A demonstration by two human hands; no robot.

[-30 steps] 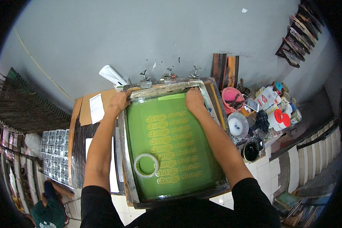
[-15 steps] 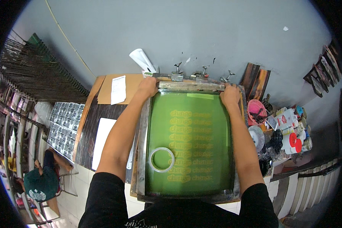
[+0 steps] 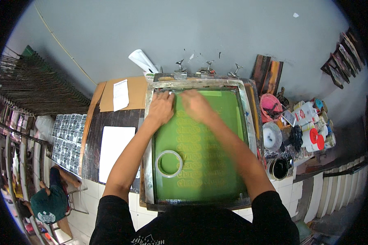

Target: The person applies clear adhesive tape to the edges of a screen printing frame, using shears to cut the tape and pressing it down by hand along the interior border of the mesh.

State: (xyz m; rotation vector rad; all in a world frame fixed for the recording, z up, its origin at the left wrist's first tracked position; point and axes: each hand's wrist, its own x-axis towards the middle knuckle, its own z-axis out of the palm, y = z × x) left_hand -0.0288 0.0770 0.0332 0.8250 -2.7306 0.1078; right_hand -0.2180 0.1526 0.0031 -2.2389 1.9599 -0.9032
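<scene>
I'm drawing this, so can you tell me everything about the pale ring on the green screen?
The pale ring is round, whitish and smooth-looking with a big open middle, perhaps a tape roll. It lies flat on the green screen, toward the near left corner, close to the frame; I can't tell whether those touch. Green shows through its hole. Neither the left hand nor the right hand touches it.

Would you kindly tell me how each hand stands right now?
Left hand: looks open, palm down at the green screen's upper left, nothing visibly held.
Right hand: blurred over the screen's upper part; its grip cannot be told.
</scene>
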